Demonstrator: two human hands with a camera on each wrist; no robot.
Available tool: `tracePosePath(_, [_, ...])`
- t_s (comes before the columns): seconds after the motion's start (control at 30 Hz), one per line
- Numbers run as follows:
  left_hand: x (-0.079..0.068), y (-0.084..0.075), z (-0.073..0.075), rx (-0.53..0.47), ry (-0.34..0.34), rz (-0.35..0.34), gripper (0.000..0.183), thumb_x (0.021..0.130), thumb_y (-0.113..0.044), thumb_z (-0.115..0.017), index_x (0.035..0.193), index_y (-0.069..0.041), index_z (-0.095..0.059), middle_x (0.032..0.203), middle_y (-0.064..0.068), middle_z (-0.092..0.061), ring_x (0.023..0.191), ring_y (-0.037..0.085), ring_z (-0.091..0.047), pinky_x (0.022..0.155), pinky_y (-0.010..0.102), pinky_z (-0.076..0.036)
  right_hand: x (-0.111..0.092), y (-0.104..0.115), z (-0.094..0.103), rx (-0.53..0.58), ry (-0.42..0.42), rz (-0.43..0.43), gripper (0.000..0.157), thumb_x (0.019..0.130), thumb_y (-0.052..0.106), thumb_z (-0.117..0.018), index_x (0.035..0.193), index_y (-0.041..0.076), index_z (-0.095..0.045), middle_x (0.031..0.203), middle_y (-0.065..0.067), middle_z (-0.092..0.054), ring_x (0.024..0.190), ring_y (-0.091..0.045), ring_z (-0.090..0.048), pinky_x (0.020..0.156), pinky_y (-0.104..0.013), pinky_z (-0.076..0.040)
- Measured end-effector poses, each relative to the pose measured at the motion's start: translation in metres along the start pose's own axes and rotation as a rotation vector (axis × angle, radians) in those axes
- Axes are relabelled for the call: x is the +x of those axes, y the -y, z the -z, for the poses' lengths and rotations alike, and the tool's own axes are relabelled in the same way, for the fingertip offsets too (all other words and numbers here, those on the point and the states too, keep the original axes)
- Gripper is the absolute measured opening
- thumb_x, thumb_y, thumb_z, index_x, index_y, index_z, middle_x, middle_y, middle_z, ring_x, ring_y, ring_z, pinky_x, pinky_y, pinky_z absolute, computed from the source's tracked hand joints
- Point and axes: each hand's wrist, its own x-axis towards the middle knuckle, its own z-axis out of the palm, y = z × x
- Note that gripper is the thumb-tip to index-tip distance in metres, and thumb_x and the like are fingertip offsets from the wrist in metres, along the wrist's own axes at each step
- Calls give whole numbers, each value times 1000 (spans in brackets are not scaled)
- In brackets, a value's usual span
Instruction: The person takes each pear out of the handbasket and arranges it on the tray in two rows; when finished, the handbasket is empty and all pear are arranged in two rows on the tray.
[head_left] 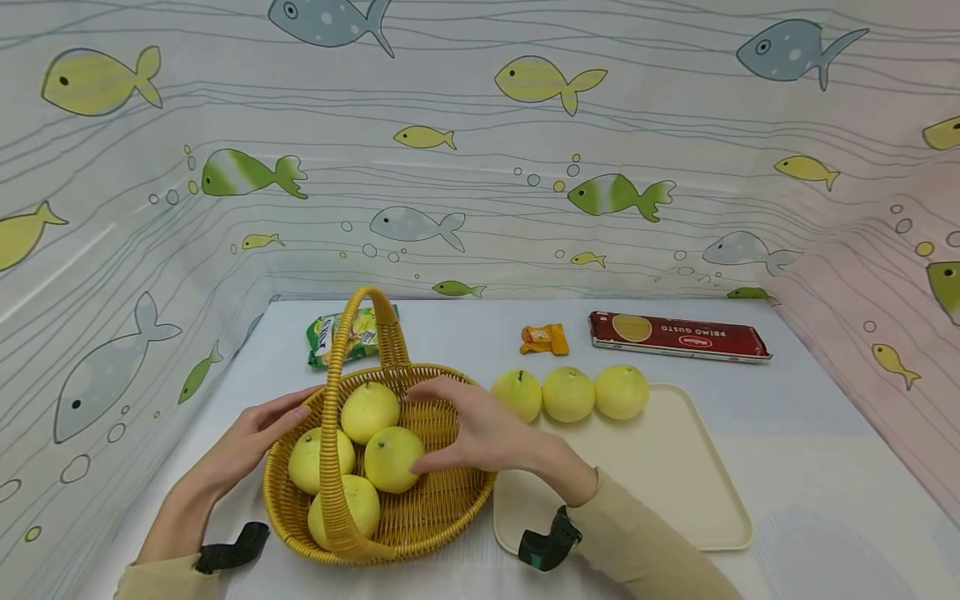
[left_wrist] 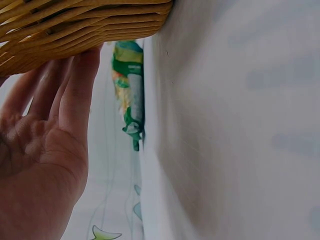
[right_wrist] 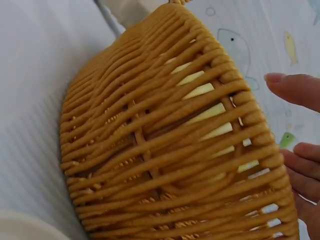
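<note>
A yellow wicker basket (head_left: pixel 442 533) with a tall arched handle stands at the left of the table. Several round yellow-green fruits (head_left: pixel 371 413) lie in its left part. My left hand (head_left: pixel 243 437) holds the basket's left rim, thumb on top and fingers along the outer wall, as the left wrist view (left_wrist: pixel 50 140) partly shows. Over the basket's right half hovers my right hand (head_left: pixel 480 425), thumb and fingers spread apart. Its thumb tip is beside the nearest fruit (head_left: pixel 394 460); whether they touch, I cannot tell. Three more such fruits (head_left: pixel 568 394) line the far left edge of a cream tray (head_left: pixel 637 492).
Behind the basket lies a green snack bag (head_left: pixel 322 337). A small orange packet (head_left: pixel 545 339) and a long red biscuit pack (head_left: pixel 678 335) lie along the back of the white table (head_left: pixel 480 321). A fish-patterned sheet (head_left: pixel 480 183) surrounds the back and sides.
</note>
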Motion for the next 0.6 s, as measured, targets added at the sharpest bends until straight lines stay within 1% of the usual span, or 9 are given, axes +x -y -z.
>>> tracePosePath(0.17, [0,-1,1,11,-2,11,48,109,-31,-44,153,-11,-43,145,-11,-52,124,-18,-41,95,6,-38,2,1,-5,4,12,-4,76,75,30,-90,139,8,-54,137,-2,-60,130,-12,-51,112,-28,-39])
tracePosePath(0.37, [1,-2,0,7,-4,12,49,109,-30,-44,152,-9,-43,143,-11,-53,123,-18,-42,95,7,-39,2,2,-12,22,32,0,77,76,27,-90,139,4,-53,136,-6,-60,129,-17,-53,111,-31,-41])
tracePosePath(0.43, [1,-2,0,8,-3,11,49,109,-30,-44,152,-8,-43,143,-12,-53,123,-18,-42,95,7,-39,2,2,-15,17,38,0,77,76,28,-89,139,4,-52,136,-7,-61,128,-17,-54,111,-32,-41])
tracePosePath(0.6, [0,-2,0,14,-2,8,49,109,-30,-43,152,-8,-43,142,-14,-53,123,-18,-42,94,6,-39,3,3,-20,-10,49,-17,77,78,32,-88,141,7,-51,137,-5,-60,130,-12,-52,112,-29,-40])
